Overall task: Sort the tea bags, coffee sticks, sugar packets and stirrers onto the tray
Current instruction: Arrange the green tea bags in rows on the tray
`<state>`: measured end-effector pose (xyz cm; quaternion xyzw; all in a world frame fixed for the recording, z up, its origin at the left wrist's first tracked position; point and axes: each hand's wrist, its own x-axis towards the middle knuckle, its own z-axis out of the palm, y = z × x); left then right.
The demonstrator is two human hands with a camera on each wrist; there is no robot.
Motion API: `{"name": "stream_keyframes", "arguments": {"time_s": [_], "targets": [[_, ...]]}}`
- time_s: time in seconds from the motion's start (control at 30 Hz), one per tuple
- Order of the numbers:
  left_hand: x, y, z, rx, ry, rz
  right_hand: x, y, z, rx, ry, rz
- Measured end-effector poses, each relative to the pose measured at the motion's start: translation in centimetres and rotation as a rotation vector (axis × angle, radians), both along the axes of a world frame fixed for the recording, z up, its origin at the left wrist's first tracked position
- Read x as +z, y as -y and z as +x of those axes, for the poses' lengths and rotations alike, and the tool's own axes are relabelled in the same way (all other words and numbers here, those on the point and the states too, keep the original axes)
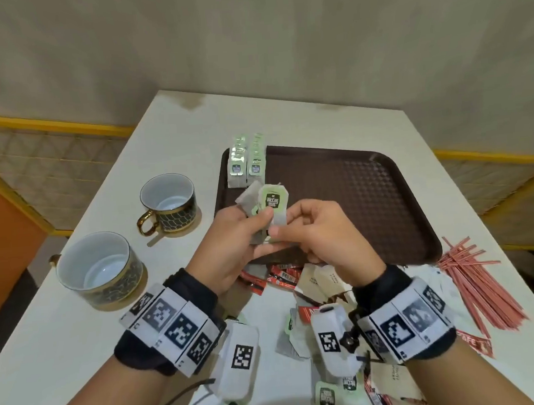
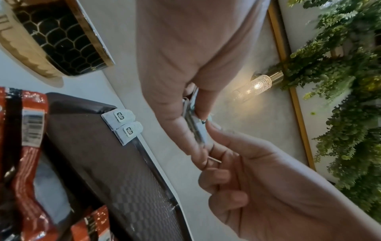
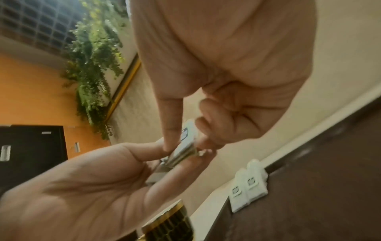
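Note:
Both hands hold one small stack of green-labelled tea bags (image 1: 272, 202) above the near left corner of the brown tray (image 1: 353, 196). My left hand (image 1: 254, 216) grips the stack from the left, thumb on its front. My right hand (image 1: 284, 223) pinches its lower right edge. In the left wrist view the stack (image 2: 193, 120) shows edge-on between thumb and fingers; the right wrist view shows the same stack (image 3: 185, 146). Two rows of tea bags (image 1: 247, 165) lie at the tray's far left corner. Red coffee sticks (image 1: 280, 277), sugar packets (image 1: 325, 283) and loose tea bags (image 1: 325, 397) lie under my wrists.
Two black-and-gold cups (image 1: 167, 203) (image 1: 99, 267) stand left of the tray. A pile of reddish stirrers (image 1: 480, 282) lies at the table's right edge. The rest of the tray floor is bare. The white table (image 1: 130, 167) ends close behind the tray.

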<state>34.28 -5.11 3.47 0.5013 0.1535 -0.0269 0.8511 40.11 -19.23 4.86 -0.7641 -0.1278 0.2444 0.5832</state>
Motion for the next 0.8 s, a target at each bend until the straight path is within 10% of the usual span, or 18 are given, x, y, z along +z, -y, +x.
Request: {"name": "stream_keyframes", "arguments": {"time_s": [0.23,0.47,0.8], "targets": [[0.4,0.6,-0.3,-0.105,-0.018,0.088,0.7,0.1,1.1,0.082,0.301,-0.007],[0.5,-0.1,-1.0,-0.192,-0.089,0.058,1.8,0.7,2.3,0.103,0.236,0.096],[0.3,-0.2,-0.7,-0.058,-0.203,-0.035,3.6,-0.5,5.6,0.535,0.409,-0.39]]}}
